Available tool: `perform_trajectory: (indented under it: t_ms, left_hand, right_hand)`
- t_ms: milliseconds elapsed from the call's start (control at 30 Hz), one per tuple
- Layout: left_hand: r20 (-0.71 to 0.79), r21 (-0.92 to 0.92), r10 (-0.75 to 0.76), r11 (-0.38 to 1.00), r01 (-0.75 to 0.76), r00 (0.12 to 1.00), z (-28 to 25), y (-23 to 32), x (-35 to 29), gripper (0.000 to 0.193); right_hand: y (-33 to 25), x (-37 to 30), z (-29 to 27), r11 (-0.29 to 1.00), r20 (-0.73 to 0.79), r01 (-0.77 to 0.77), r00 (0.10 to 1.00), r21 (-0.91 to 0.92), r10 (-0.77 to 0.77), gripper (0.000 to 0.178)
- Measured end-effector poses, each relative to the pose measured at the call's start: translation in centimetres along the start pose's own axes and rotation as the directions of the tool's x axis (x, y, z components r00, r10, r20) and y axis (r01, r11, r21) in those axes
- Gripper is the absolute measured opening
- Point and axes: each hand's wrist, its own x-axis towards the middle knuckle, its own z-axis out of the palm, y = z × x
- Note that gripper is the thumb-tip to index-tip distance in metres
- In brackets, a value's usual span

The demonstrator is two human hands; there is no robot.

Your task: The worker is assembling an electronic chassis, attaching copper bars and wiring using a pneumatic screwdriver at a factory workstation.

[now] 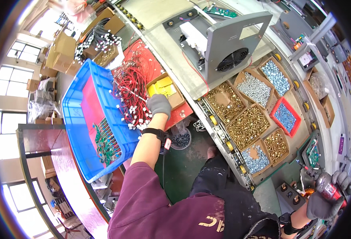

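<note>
My left hand (159, 105), in a grey glove, is curled at the edge of a heap of red wires with white connectors (133, 87), beside a small carton of yellow pieces (162, 87). Its fingertips are hidden, so whatever it grips cannot be made out. Far to the right, my right hand (321, 205), also gloved, is closed around a red and grey power screwdriver (326, 187) that points up and left. More grey glove fingers show on the tool's far side. Near its tip lies a green circuit board (311, 153).
A blue crate (74, 139) with green boards stands at left. Open trays of brass and silver screws (249, 125) and a red tray (297, 125) sit beside the roller track. A grey metal housing with a fan (215, 40) stands on the conveyor. A bucket (189, 139) is below.
</note>
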Motion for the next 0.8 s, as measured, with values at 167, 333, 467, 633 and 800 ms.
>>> perform_trajectory:
  t_ms: [167,333,467,633,800]
  left_hand:
    - [0.046,0.038,0.014,0.999,-0.016,0.999,-1.6,-0.2,-0.6,0.020]
    - [-0.068,-0.178,0.174,0.967,-0.184,0.982,-10.2,-2.0,-5.9,0.025]
    - [-0.038,-0.891,0.677,0.311,-0.332,0.735,-15.8,3.7,-13.9,0.016]
    - [-0.200,-0.879,0.961,-0.089,-0.469,0.191,-21.8,16.0,-29.3,0.014]
    - [-0.324,-0.537,0.840,-0.542,-0.647,-0.435,-26.4,30.2,-50.7,0.023]
  right_hand:
    - [-1.4,0.0,0.0,0.999,-0.019,0.019,1.000,-0.049,-0.020,0.039]
    - [-5.2,-1.0,-3.8,0.988,-0.063,-0.157,0.986,-0.003,0.156,0.041]
    - [-8.6,-2.4,-6.2,0.993,-0.107,0.076,0.991,-0.093,-0.086,0.039]
    - [-13.6,-3.5,-13.6,0.926,-0.113,0.323,0.931,-0.195,-0.348,0.035]
    - [-23.8,-9.0,-25.5,0.772,-0.181,0.432,0.808,-0.466,-0.561,0.043]
